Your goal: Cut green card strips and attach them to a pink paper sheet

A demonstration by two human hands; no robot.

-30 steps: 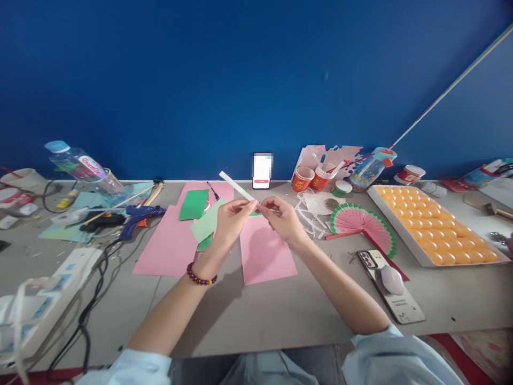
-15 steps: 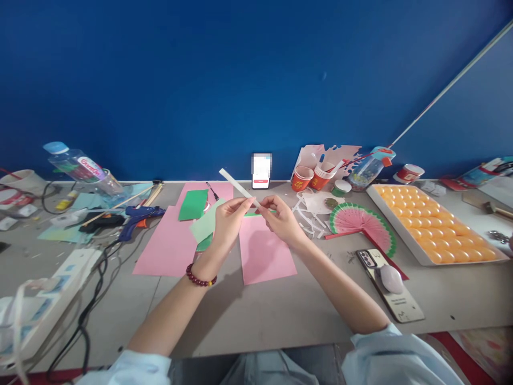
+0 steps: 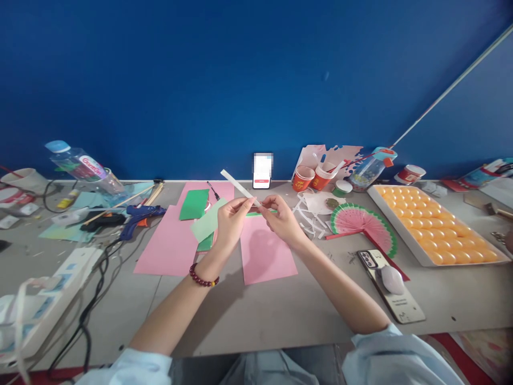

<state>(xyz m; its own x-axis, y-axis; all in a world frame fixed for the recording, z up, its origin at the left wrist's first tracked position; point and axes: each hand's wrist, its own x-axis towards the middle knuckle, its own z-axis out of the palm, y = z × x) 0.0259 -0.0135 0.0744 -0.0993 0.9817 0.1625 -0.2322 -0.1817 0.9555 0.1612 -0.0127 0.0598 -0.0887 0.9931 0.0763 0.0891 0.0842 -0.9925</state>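
A narrow white strip slants up to the left between my hands, over the table. My left hand pinches it along its middle, thumb against fingers. At the strip's lower right end my right hand is closed on it, fingertips almost meeting the left ones. Below them lies a pink sheet with a green band along its far edge. Left of my left hand are a pale green piece of paper, a darker green piece and a larger pink sheet.
A glue gun, a bottle and a power strip are on the left. A phone stands by the wall. Rightward are paper cups, white strip scraps, a watermelon-patterned fan, another phone and a ball-filled tray.
The whole view has shifted very slightly. Both hands keep the same pinch on the white strip, with hardly any visible movement.
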